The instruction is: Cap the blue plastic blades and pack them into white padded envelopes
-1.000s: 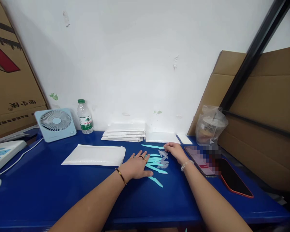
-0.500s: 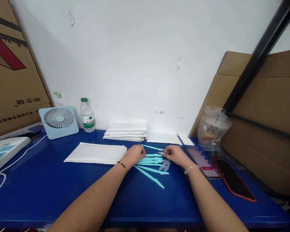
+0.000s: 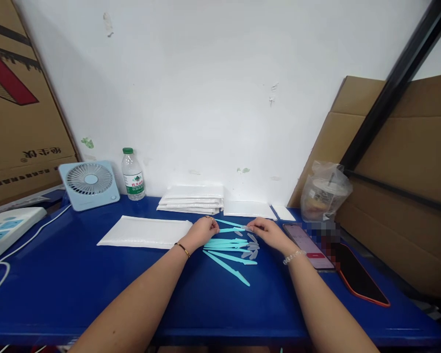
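My left hand [image 3: 203, 232] is closed, its fingertips pinching the handle of a turquoise eyebrow razor [image 3: 229, 230] that points right. Opposite it, my right hand [image 3: 269, 233] pinches a small clear blade cap [image 3: 247, 228] at the razor's tip; whether the cap is on the blade is too small to tell. One more razor [image 3: 225, 222] lies just behind the held one. In front, several turquoise razors [image 3: 228, 257] fan out on the blue table [image 3: 213, 309]. Loose clear caps [image 3: 250, 253] lie by their tips, left of my right wrist.
A white padded envelope [image 3: 147, 232] lies left of my left hand. White envelopes [image 3: 191, 198] are stacked against the wall. A fan [image 3: 90, 184] and water bottle [image 3: 133, 176] stand back left. Two phones [image 3: 363, 274] and a bagged cup [image 3: 323, 196] are at right.
My left hand has shifted slightly up and left, lifting a razor off the pile. My right hand has come in with a cap to that razor's tip.
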Available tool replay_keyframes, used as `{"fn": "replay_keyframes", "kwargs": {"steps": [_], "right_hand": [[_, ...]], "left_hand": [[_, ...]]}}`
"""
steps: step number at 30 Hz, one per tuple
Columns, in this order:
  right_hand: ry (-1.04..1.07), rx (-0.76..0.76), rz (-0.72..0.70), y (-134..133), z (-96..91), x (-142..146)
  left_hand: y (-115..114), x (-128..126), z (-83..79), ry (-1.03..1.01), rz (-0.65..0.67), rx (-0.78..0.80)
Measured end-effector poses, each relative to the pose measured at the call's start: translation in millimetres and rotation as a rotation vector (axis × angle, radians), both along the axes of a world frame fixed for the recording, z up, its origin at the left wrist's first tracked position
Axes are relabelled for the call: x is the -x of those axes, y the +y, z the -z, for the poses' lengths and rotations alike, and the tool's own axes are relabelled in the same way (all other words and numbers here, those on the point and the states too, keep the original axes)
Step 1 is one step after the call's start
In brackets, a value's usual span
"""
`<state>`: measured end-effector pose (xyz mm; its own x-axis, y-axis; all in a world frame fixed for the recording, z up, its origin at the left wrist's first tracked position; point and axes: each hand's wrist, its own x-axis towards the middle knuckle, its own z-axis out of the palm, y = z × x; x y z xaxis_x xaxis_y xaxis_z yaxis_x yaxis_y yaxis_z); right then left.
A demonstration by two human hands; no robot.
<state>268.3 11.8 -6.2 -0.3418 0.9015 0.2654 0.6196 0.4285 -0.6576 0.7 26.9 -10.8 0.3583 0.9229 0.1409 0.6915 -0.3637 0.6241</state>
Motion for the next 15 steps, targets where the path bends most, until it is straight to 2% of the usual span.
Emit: {"fn": "replay_keyframes", "kwargs": {"steps": [5,11,15], "right_hand": [[0.008,-0.002,0.010,-1,-1.4,4],[-0.023,0.025,-0.054,-7,-4.0,19],[-0.005,-0.079,0.067,3,3.9,17]], "left_hand": [[-1,-1,-2.3,-0.009,0.009,0.018],[-3,-5,1.6,-0.024,0.042,-0.046],[-5,-5,-2.8,-0.037,-0.064,-0.165]]}}
